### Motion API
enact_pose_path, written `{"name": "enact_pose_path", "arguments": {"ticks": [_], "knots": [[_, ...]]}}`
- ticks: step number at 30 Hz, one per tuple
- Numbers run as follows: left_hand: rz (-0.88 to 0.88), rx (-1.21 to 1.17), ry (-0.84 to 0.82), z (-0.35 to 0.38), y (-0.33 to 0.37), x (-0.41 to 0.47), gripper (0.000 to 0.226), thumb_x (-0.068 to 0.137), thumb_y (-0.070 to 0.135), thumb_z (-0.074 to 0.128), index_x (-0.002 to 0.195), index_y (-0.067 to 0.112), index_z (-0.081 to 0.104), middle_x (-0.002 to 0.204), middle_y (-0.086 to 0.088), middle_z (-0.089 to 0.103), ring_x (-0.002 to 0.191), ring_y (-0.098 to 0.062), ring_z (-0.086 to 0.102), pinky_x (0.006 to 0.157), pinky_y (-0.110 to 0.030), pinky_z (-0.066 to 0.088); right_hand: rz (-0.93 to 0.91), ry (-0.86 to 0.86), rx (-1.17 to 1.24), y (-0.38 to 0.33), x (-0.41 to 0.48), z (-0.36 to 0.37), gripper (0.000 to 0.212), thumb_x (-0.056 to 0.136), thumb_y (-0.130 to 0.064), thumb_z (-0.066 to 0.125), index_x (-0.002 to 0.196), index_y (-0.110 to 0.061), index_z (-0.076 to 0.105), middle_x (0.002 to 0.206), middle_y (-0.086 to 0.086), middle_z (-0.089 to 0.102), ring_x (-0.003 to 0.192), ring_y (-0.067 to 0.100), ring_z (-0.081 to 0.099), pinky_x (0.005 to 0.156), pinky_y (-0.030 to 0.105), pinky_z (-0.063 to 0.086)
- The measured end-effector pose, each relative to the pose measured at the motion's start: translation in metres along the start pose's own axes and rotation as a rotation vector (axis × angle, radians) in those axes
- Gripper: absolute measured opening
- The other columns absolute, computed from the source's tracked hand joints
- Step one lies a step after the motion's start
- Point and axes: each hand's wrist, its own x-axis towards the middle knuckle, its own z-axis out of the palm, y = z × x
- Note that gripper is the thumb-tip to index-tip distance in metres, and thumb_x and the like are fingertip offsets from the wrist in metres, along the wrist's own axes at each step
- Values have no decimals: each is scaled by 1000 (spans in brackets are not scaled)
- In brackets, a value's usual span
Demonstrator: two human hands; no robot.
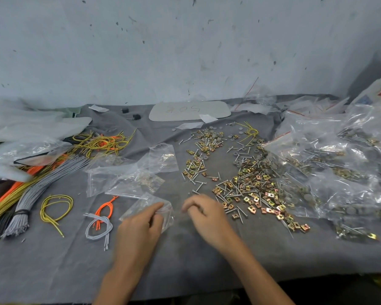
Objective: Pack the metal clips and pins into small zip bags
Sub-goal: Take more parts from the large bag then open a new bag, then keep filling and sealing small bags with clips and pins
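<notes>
A loose heap of brass-coloured metal clips point(254, 183) mixed with silver pins point(198, 183) spreads over the grey cloth at centre right. My left hand point(141, 227) pinches a small clear zip bag point(145, 206) that lies on the cloth in front of me. My right hand point(204, 213) hovers just right of the bag with its fingers curled together; motion blur hides whether anything is pinched in them. More empty zip bags point(132, 170) lie behind the held one.
Filled zip bags point(339, 164) pile up at the right. Bundles of grey, yellow and orange cords point(44, 179) lie at the left, with small cord loops point(99, 223) near my left hand. A white plate marked in red point(189, 111) sits by the wall.
</notes>
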Motion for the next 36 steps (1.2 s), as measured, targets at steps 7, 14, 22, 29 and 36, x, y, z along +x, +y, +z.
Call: {"name": "enact_pose_path", "arguments": {"ticks": [7,14,22,29,36], "knots": [[-123,-83,-127,36,6,1,36,89,8,62,121,18,74,75,-17,69,75,-39,66,73,-44,53,141,-300,-778,23,82,-35,46,97,-49,55,136,-26,56,145,3,51,132,31,42,109,44,36],[-201,-157,-128,41,3,5,41,89,8,59,125,21,72,64,-10,64,72,-31,62,76,-42,52,-58,-270,-979,29,83,-34,24,102,-31,52,114,-12,60,123,11,62,116,32,55,95,40,43],[-195,-260,-150,39,1,2,34,91,14,62,121,30,68,48,5,44,50,-9,44,63,-36,43,-8,-333,-1196,25,74,-27,37,95,-6,45,132,0,43,136,21,49,126,37,46,104,43,39],[-177,-282,-167,41,-3,0,21,93,23,63,110,34,59,48,11,49,51,-7,47,57,-33,35,-10,-308,-1252,22,70,-27,34,96,-5,45,130,-1,46,134,19,53,124,34,50,99,41,43],[-186,-298,-166,44,-6,-1,23,93,25,63,115,34,61,49,12,49,51,-7,46,60,-36,40,37,-383,-1332,16,76,-25,31,99,-5,44,130,-2,48,133,18,56,123,34,57,95,41,48]]}}
